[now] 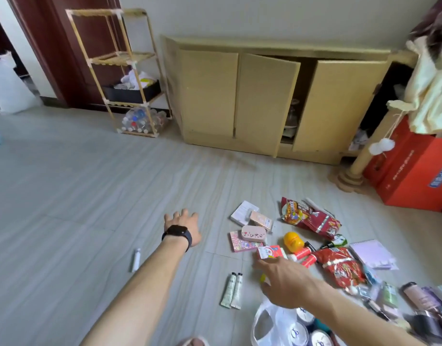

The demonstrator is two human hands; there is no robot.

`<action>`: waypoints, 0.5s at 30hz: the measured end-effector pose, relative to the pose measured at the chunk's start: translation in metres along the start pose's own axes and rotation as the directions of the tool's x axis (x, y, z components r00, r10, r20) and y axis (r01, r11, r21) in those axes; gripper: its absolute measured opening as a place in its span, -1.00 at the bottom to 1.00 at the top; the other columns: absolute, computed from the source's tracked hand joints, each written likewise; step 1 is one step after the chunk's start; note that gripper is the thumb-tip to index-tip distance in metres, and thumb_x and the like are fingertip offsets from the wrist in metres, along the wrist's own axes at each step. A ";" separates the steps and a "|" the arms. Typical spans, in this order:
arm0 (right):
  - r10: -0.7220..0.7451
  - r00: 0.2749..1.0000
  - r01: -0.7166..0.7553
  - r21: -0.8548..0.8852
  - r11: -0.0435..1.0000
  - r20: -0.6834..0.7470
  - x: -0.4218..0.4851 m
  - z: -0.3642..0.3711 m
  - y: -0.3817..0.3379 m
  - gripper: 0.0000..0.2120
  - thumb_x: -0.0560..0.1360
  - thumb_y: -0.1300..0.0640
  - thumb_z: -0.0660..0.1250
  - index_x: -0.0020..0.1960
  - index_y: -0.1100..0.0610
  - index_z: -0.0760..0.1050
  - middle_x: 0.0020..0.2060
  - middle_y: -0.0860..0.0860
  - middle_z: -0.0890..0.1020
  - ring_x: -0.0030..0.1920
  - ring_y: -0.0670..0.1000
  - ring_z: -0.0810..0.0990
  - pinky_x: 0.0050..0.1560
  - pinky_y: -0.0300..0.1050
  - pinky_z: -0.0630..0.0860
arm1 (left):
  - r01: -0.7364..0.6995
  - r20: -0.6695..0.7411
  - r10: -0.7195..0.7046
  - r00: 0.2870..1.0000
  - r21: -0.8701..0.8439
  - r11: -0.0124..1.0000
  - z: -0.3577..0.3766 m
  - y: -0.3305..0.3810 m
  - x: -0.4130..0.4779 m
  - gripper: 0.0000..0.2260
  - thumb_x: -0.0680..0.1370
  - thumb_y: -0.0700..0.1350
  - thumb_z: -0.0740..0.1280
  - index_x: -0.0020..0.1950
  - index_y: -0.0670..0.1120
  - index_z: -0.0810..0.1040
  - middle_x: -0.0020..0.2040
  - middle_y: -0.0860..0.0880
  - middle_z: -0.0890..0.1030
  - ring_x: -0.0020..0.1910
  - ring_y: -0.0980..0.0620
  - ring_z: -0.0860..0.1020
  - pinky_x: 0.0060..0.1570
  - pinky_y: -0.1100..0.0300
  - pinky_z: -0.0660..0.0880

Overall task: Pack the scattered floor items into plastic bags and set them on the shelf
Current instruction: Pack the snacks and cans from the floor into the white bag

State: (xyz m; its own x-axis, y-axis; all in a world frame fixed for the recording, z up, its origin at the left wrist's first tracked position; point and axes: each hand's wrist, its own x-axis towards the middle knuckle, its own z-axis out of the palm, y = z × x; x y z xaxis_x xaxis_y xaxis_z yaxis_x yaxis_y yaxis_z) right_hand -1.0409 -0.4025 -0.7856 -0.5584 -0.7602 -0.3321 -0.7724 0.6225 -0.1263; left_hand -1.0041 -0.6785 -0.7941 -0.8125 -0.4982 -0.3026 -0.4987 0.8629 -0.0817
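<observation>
— Hovering over the bare floor, is that the left hand?
— Yes. Its fingers are spread wide and it holds nothing. A black watch sits on the wrist.
— And the right hand?
— It reaches over a small red-and-white box. The fingers bend down toward the box, but I cannot tell whether they grip it.
— What lies around it?
— Red snack packets farthest off, with a yellow ball and a pink case nearer. Two pale tubes lie side by side just left of the right hand. One white tube lies apart, left of the left forearm.
— And the bag?
— A white plastic bag lies nearest, under the right forearm, with round tins in it.
— The shelf?
— Far left against the wall, beside a cardboard cabinet, well apart from everything on the floor.
</observation>
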 end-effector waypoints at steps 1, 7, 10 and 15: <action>0.009 0.999 -0.010 0.026 1.000 0.044 0.016 0.015 -0.003 -0.51 0.56 -0.03 0.18 0.48 -0.04 0.28 0.38 -0.02 0.46 0.36 0.10 0.44 0.17 -0.02 0.47 | 0.009 0.039 -0.008 0.999 -0.018 1.000 0.022 -0.012 0.006 -0.50 0.52 0.06 0.21 0.46 0.05 0.30 0.41 -0.07 0.33 0.35 -0.11 0.36 0.30 -0.07 0.26; 0.137 0.951 -0.171 0.101 0.980 0.279 0.107 0.119 -0.018 -0.43 0.57 -0.12 0.17 0.51 0.05 0.18 0.36 0.08 0.46 0.34 0.15 0.46 0.21 -0.05 0.45 | 0.114 0.263 -0.085 0.961 -0.097 0.989 0.157 -0.076 0.039 -0.43 0.54 0.07 0.20 0.54 0.10 0.15 0.58 -0.09 0.03 0.51 -0.13 0.11 0.44 -0.11 0.11; 0.266 0.910 -0.331 0.174 0.927 0.317 0.148 0.169 -0.025 -0.37 0.54 -0.24 0.14 0.52 0.00 0.13 0.37 0.09 0.42 0.35 0.15 0.45 0.25 -0.03 0.42 | 0.258 0.308 -0.215 0.927 -0.108 0.960 0.206 -0.107 0.066 -0.38 0.54 0.07 0.20 0.56 0.14 0.05 0.58 -0.13 -0.21 0.55 -0.20 -0.09 0.46 -0.13 0.11; 0.400 0.877 -0.469 0.290 0.834 0.267 0.197 0.222 -0.030 -0.52 0.50 -0.32 0.18 0.36 -0.20 0.23 0.27 0.05 0.30 0.22 0.22 0.50 0.16 0.04 0.49 | 0.426 0.281 -0.364 0.888 -0.205 0.881 0.248 -0.151 0.120 -0.48 0.59 0.07 0.18 0.54 0.15 0.11 0.56 -0.15 -0.07 0.45 -0.23 0.18 0.36 -0.09 0.29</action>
State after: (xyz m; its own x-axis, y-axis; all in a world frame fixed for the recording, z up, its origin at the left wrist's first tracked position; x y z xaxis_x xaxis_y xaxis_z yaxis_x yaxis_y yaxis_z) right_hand -1.0606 -0.5299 -1.0551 -0.7176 -0.3677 -0.5914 -0.2942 0.9298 -0.2211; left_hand -0.9512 -0.8478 -1.0531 -0.4553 -0.7325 -0.5062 -0.8474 0.5309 -0.0060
